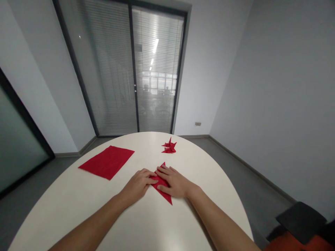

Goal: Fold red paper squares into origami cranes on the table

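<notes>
A folded sheet of red paper (162,182) lies on the table in front of me, its points showing above and below my hands. My right hand (174,181) rests flat on it with the fingers spread, covering its right part. At the paper's left corner is my left hand (141,183), fingers bent and closed on the edge, with thumb and forefinger on the paper. Just beyond my hands stands a small red folded-paper figure (170,147) with several pointed tips. To the left, an unfolded red paper sheet (107,162) lies flat, apart from both hands.
The round white table (146,223) fills the lower middle, with its curved edge on both sides. A black and orange chair (300,223) stands at the lower right. Behind the table are glass panels with blinds (115,69) and pale walls.
</notes>
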`<act>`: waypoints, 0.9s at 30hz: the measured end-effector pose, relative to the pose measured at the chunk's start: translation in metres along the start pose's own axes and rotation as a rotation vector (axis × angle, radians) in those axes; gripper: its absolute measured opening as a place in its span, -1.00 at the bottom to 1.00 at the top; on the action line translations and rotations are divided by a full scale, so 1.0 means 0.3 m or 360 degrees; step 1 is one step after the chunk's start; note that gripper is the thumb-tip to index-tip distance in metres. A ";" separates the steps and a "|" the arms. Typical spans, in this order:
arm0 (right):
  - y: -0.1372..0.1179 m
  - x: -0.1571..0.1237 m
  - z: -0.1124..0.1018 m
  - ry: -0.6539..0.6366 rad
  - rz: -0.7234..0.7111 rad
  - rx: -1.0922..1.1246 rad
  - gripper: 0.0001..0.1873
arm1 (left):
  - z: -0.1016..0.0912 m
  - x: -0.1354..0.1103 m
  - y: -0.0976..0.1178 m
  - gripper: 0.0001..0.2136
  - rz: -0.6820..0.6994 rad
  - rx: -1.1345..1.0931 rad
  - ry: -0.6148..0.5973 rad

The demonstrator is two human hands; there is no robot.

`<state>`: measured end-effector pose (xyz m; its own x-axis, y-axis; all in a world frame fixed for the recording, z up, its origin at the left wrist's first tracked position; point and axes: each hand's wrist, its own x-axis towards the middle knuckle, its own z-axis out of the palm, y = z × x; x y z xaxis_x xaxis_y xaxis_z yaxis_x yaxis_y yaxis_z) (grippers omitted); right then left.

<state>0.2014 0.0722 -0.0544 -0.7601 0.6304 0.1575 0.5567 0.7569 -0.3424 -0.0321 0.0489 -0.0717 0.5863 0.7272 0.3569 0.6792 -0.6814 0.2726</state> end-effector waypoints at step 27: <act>0.032 -0.005 0.001 0.0248 0.0209 -0.0299 -0.41 | 0.011 -0.021 0.044 -0.53 -0.0085 0.0075 -0.0093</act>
<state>0.2078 0.0784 -0.0583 -0.6247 0.7331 0.2689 0.7105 0.6765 -0.1939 -0.0254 0.0356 -0.0732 0.5724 0.7670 0.2901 0.7295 -0.6378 0.2469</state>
